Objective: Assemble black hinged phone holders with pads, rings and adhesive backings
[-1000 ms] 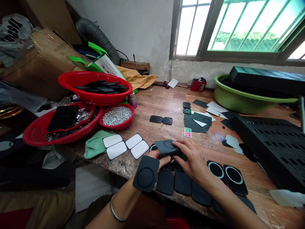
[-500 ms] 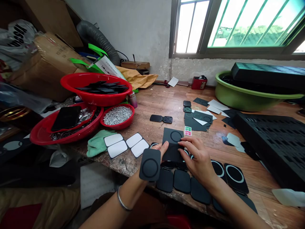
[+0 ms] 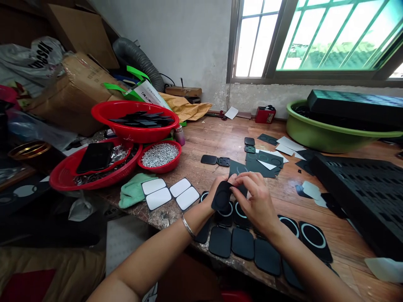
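At left, as I face the window (image 3: 333, 33): basin (image 3: 138, 135) of flat pieces (image 3: 141, 118), behind bowl (image 3: 161, 170) of small parts (image 3: 160, 155); cloth (image 3: 132, 191) before bowl. Front of table (image 3: 201, 136): row of hinged pads (image 3: 219, 242), left hand (image 3: 217, 186) and right hand (image 3: 258, 201) above. Right: tub (image 3: 333, 140) at rear, slab (image 3: 362, 201) before it.

Left hand (image 3: 217, 184) and right hand (image 3: 258, 200) are meeting at a black pad (image 3: 222, 197) above the tabletop (image 3: 214, 138). Black cases (image 3: 242, 243) are lying nearby; a red bowl (image 3: 160, 169) is holding silver pieces (image 3: 159, 154) near a green cloth (image 3: 134, 192).
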Action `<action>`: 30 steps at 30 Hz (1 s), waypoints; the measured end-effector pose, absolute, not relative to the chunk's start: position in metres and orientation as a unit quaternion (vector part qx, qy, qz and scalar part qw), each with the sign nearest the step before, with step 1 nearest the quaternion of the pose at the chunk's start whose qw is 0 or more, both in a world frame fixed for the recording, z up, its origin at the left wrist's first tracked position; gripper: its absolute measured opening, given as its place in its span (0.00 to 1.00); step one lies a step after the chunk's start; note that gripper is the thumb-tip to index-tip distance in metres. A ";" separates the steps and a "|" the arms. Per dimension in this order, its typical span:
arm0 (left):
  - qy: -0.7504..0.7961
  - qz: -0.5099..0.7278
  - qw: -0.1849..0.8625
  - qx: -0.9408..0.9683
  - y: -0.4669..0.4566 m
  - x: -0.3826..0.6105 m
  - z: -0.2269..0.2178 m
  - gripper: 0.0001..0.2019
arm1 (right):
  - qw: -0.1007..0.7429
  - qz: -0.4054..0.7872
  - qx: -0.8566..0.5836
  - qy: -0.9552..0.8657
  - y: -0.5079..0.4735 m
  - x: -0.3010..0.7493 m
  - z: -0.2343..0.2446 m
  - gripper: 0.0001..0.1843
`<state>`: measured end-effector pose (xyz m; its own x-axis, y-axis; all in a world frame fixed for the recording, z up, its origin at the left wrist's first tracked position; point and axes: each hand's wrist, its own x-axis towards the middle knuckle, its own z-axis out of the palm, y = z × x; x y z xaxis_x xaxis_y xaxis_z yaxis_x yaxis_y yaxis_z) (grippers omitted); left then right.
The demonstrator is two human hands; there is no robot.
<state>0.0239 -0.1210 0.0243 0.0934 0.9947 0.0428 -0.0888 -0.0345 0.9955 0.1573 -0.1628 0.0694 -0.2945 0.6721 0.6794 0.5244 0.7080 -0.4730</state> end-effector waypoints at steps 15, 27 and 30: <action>0.553 0.492 0.569 0.359 -0.068 0.020 0.018 0.10 | 0.551 0.278 -0.458 -0.640 -0.203 0.189 0.060 0.06; 0.403 0.498 0.656 0.398 -0.181 0.017 0.062 0.19 | 0.509 0.591 -0.460 -0.424 -0.186 0.184 0.038 0.17; 0.466 0.491 0.576 0.459 -0.193 0.003 0.061 0.13 | 0.453 0.326 -0.506 -0.658 -0.190 0.185 0.036 0.18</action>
